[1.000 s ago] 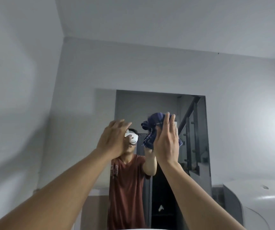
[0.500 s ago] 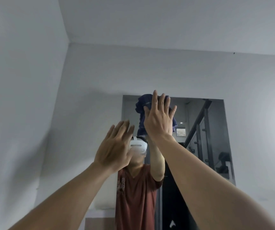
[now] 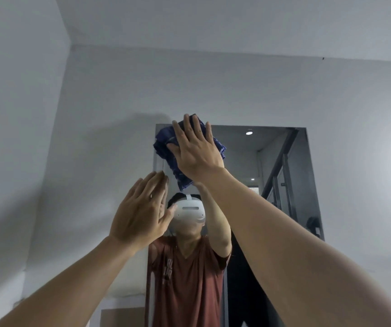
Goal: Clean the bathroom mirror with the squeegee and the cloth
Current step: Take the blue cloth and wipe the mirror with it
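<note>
The wall mirror (image 3: 272, 161) hangs straight ahead and reflects a person in a red shirt. A dark blue cloth (image 3: 163, 147) is pressed flat against the mirror's top left corner under my right hand (image 3: 195, 152), whose fingers are spread and point up. Lower down, my left hand (image 3: 140, 213) rests flat and empty against the mirror's left edge, fingers together. No squeegee is in view.
Grey walls surround the mirror, and the left wall (image 3: 19, 138) stands close beside my left arm. The ceiling (image 3: 237, 24) fills the top of the view. A pale ledge (image 3: 128, 289) runs along the wall below the mirror's left side.
My right hand has slid the cloth up and to the left, from mid-mirror to the top left corner. The left hand stayed against the glass, and my view has tilted upward.
</note>
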{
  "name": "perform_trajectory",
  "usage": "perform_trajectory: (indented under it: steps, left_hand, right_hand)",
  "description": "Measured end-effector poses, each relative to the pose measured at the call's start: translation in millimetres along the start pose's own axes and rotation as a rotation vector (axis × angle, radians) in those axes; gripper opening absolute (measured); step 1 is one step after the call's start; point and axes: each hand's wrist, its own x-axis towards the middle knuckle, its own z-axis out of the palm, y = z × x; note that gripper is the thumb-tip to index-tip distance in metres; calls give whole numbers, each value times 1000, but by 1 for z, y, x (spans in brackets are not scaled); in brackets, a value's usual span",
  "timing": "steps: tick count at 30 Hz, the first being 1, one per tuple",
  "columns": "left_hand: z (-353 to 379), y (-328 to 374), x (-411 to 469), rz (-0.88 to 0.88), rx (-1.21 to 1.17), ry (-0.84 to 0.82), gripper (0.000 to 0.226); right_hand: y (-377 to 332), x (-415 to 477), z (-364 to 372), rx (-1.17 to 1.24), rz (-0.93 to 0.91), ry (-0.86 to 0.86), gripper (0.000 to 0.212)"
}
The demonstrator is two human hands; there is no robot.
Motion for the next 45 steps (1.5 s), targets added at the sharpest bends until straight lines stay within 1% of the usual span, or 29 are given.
perform_trajectory:
  steps: [3, 9, 12, 16, 21, 25, 27, 31, 33, 42, 45]
  left_hand:
    - [-1, 2, 1, 7, 25, -12, 73]
    - [-3, 7, -2, 30, 44, -4, 70]
    - [1, 8, -5, 66, 42, -26, 74]
    - [6, 11, -5, 43, 25, -34, 77]
    - [5, 14, -6, 30, 21, -21, 71]
    - [7, 29, -16, 6, -5, -48, 65]
    - [9, 39, -27, 30, -24, -71, 72]
    - [14, 50, -48, 66, -34, -117, 94]
    - [15, 52, -51, 58, -28, -127, 99]
    - [18, 54, -50, 68, -39, -111, 99]
    - [17, 54, -50, 69, -38, -115, 98]
  right_hand:
    - [17, -7, 0, 2, 3, -13, 63]
    - [45, -28, -7, 27, 58, 0, 63]
    - [51, -34, -9, 30, 49, 4, 62]
    - [54, -38, -9, 21, 16, 29, 61]
    - [59, -43, -8, 9, 12, 22, 61]
    - [62, -48, -8, 22, 2, 25, 62]
    - [66, -51, -8, 29, 7, 27, 62]
    - [75, -54, -9, 53, 23, 52, 59]
    - [81, -55, -10, 59, 23, 52, 59]
    - [121, -60, -24, 99, 87, 81, 52]
    - [139, -66, -28, 88, 116, 94, 53]
